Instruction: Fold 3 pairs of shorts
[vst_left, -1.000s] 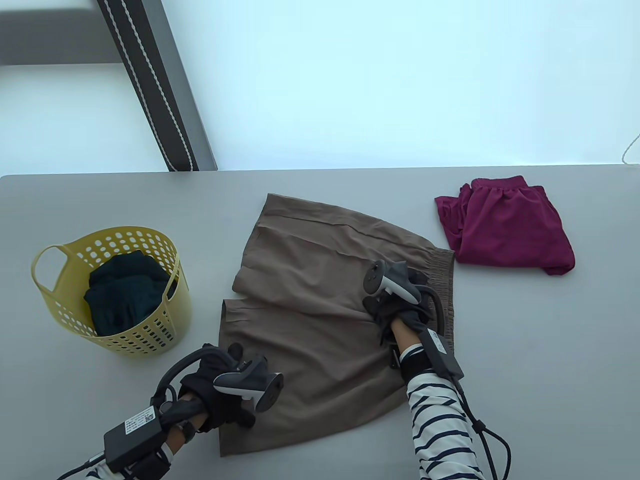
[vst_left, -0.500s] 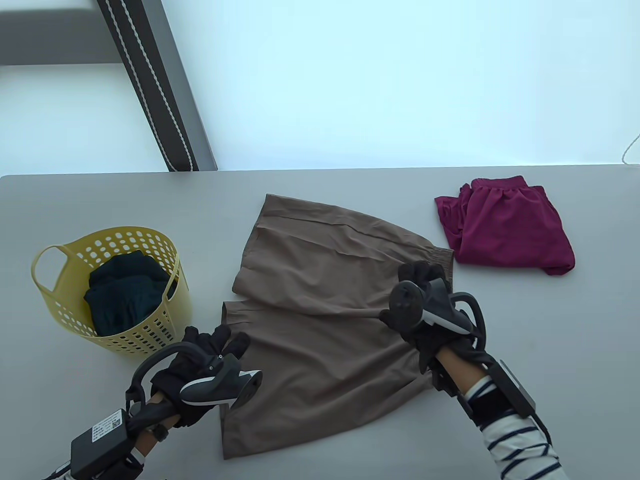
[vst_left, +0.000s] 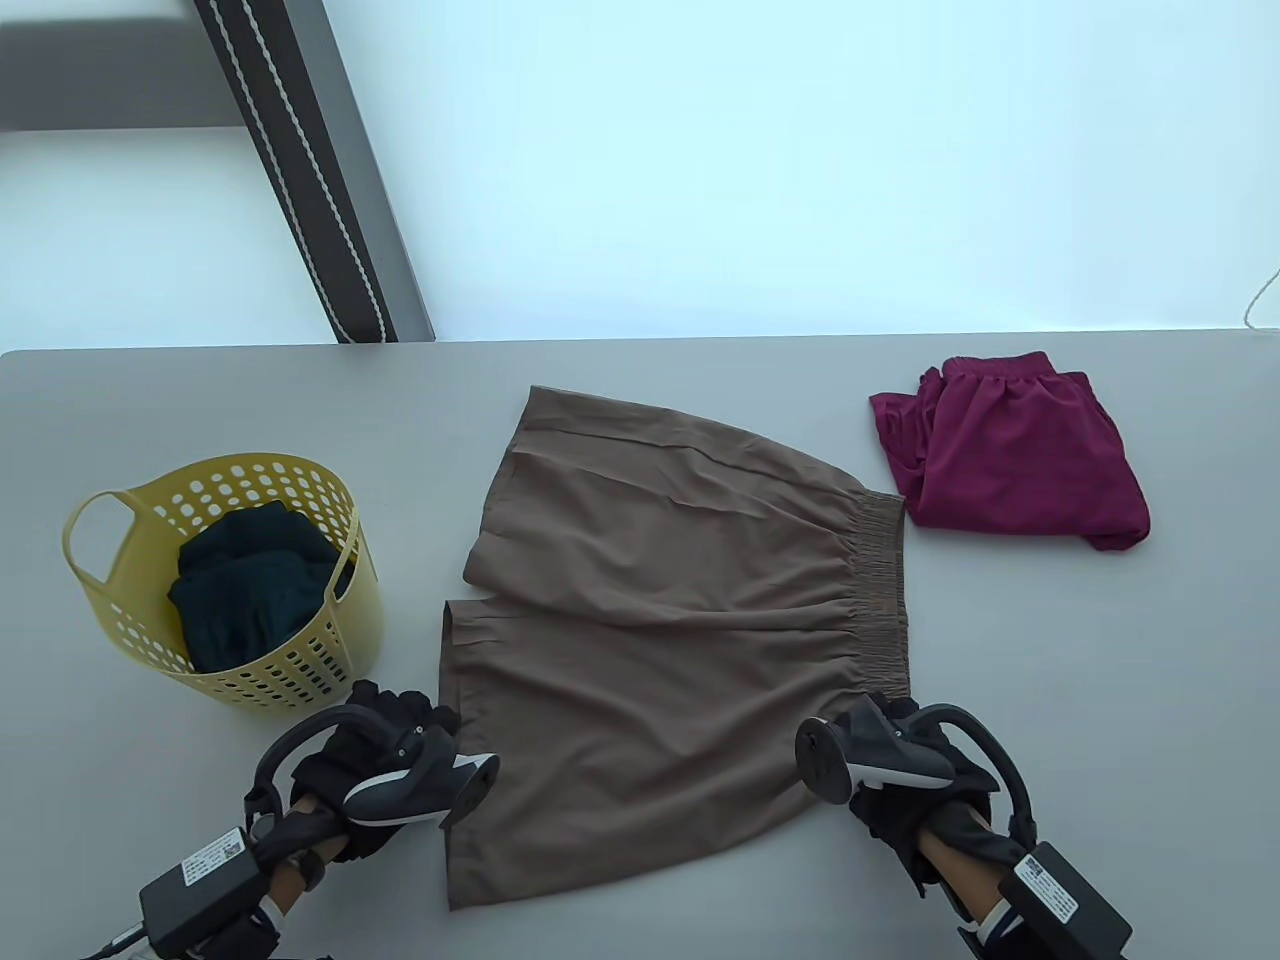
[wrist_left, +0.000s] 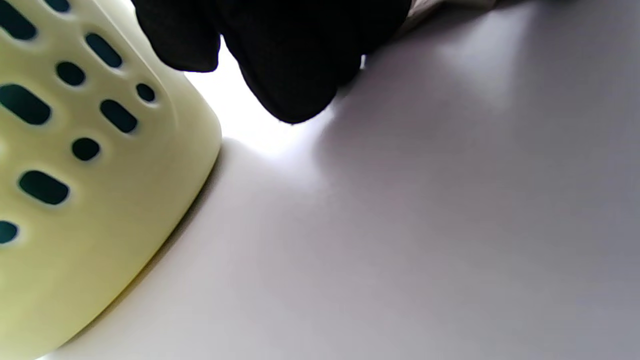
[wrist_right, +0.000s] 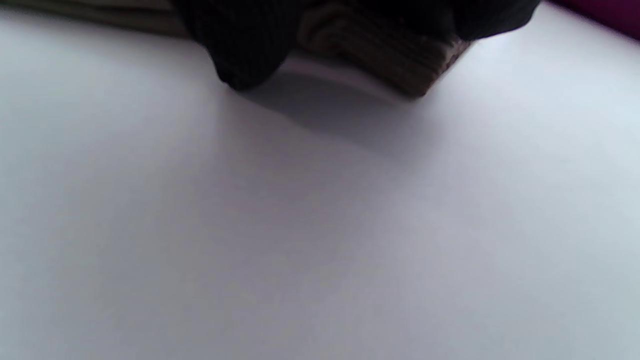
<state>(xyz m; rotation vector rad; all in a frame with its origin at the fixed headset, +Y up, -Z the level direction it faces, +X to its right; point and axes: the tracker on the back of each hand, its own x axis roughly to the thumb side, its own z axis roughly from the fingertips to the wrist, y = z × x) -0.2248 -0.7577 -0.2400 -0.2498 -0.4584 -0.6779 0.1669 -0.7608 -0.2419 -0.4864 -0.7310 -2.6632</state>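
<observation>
I see both hands low at the near table edge. Left hand (vst_left: 375, 755) sits at the 8 o'clock corner of the brown shorts (vst_left: 680, 620), fingers curled at the hem; can't tell if it pinches fabric. Right hand (vst_left: 910, 770) is at the 4 o'clock corner, fingers on the waistband (wrist_right: 390, 55), grip unclear too. Since half a second ago, both dropped back toward me from mid-shorts. Shorts lie flat mid-table, between the yellow basket (vst_left: 300, 640) at 9 and the folded maroon shorts (vst_left: 1020, 455) at 2.
</observation>
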